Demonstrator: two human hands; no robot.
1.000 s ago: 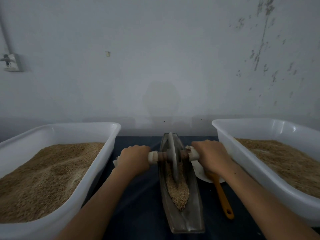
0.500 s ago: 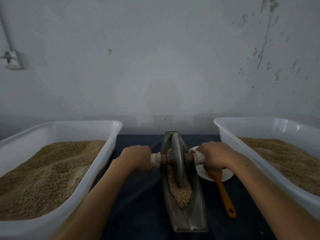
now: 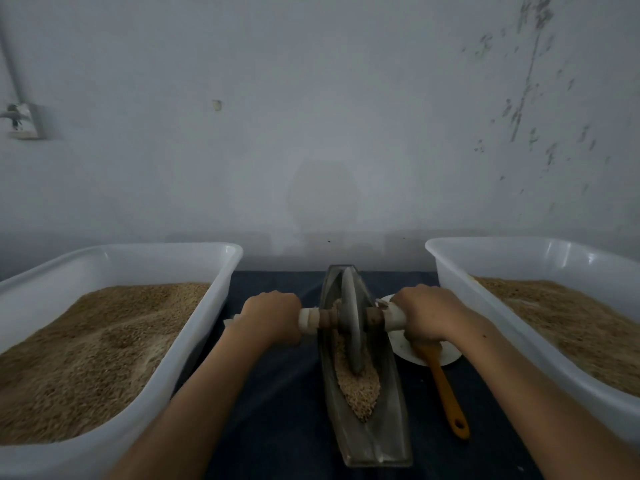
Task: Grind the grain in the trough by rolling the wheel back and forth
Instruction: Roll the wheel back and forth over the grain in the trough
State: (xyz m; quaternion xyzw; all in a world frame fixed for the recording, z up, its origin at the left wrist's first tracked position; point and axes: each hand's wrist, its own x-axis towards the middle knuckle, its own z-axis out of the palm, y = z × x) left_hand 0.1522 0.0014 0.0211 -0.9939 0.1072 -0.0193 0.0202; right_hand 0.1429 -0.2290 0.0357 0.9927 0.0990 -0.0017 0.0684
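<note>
Here, a dark blue tabletop (image 3: 277, 393) is set against a pale wall (image 3: 311, 116) that is marked with dark flecks at the upper right; a small fixture (image 3: 22, 121) is mounted on the wall at far left. A long narrow trough (image 3: 388, 427) lies lengthwise on the cloth between two white tubs, the left tub (image 3: 194, 341) and the right tub (image 3: 460, 306), both filled with tan grain. Grain (image 3: 360, 389) is heaped in the near half of the trough, and the wheel (image 3: 351, 317) stands upright in it, its lower edge sunk in the heap. The axle is gripped on each side: the left hand (image 3: 270, 317) is wrapped round the left handle (image 3: 308, 318), the right hand (image 3: 426, 313) round the right handle (image 3: 391, 317).

A white plate (image 3: 440, 355) just right of the trough is largely hidden by the right hand, as is the head of the orange-handled utensil (image 3: 446, 389) lying on it. Both tubs are cut off by the frame edges. The far end of the trough is hard to make out in the dim light.

Compared with half a second ago, the wheel and both hands are seen at nearly the same spot along the trough.
</note>
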